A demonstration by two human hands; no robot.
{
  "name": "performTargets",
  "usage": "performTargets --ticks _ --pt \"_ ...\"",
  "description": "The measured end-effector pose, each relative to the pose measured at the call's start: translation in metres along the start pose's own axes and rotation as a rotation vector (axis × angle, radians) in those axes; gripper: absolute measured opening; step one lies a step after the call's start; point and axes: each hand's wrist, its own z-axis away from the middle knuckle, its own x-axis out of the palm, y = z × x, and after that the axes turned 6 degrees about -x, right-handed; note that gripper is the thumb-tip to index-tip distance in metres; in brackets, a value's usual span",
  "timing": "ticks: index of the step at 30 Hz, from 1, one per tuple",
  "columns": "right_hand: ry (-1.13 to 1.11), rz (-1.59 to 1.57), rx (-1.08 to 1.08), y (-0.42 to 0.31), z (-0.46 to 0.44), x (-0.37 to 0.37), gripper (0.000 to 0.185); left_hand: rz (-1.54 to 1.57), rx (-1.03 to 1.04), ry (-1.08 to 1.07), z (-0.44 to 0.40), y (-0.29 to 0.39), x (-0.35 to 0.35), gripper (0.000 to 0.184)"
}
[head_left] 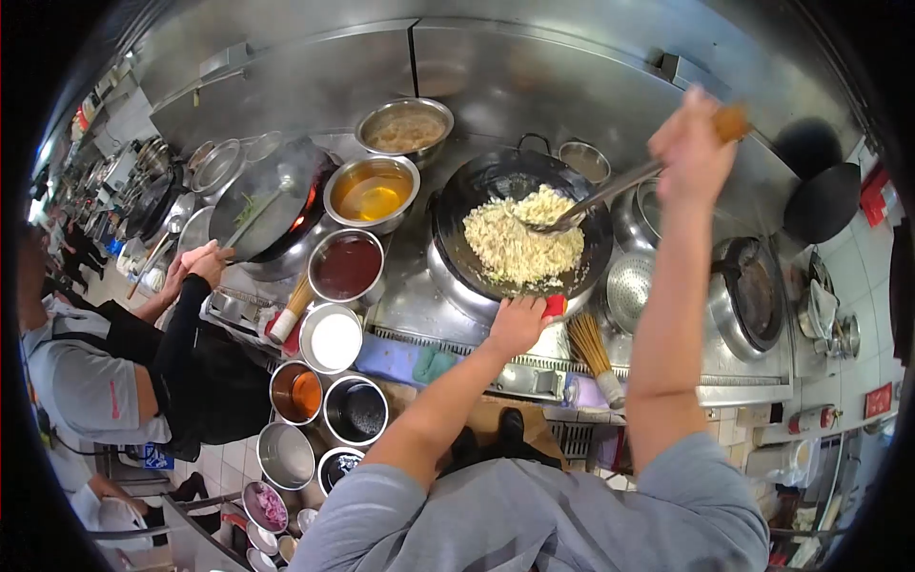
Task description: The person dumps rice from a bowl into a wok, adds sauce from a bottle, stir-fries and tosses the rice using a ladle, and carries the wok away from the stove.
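Has round black metal wok (pixel 474 183) of clumpy pale-yellow food (pixel 524 248); grips long steel utensil (pixel 621 185) in right hand (pixel 690 151), red pad (pixel 556 306) in left hand (pixel 519 322)

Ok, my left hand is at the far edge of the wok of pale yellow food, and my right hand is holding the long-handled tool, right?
Not quite: the head view shows your left hand at the near edge of the wok, not the far edge. Your right hand is indeed holding the long-handled tool, and the pale yellow food is in the wok.
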Motion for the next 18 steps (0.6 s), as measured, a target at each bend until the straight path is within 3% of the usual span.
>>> performTargets --ticks 2,4,6,7,10,12,13,15,17,18 --pt "0.157 0.296 -0.046 0.172 0.046 -0.031 0.024 0.106 -0.064 -0.154 0.0 -0.005 -0.007 0.039" --pt "-0.039 -0.01 0.258 0.159 0.055 -0.024 0.02 0.152 -0.074 -0.191 -0.014 -0.008 -0.016 0.039" --pt "0.033 0.051 0.314 0.118 0.021 -0.023 0.021 0.059 -0.068 -0.388 -0.013 -0.009 -0.023 0.038" --pt "0.058 0.085 0.335 0.095 0.012 -0.03 0.027 0.089 -0.025 -0.341 -0.014 -0.01 -0.023 0.038" --pt "0.085 0.206 0.197 0.07 0.046 -0.048 0.034 0.054 -0.05 -0.343 -0.014 -0.01 -0.024 0.043" --pt "-0.014 0.25 0.0 0.165 0.087 -0.043 0.036 -0.021 -0.128 -0.478 -0.022 0.003 -0.038 0.047" --pt "-0.124 0.253 -0.028 0.176 0.066 -0.029 0.032 -0.035 -0.112 -0.427 -0.02 0.002 -0.031 0.048" --pt "-0.22 0.263 -0.037 0.153 0.062 -0.008 0.03 -0.048 -0.091 -0.425 -0.017 0.0 -0.029 0.049" --pt "-0.237 0.049 0.189 0.078 0.062 0.018 0.035 -0.074 -0.086 -0.39 -0.02 -0.002 -0.023 0.048" --pt "-0.253 0.05 0.211 0.104 0.077 0.009 0.035 -0.062 -0.102 -0.375 -0.018 -0.002 -0.02 0.047"
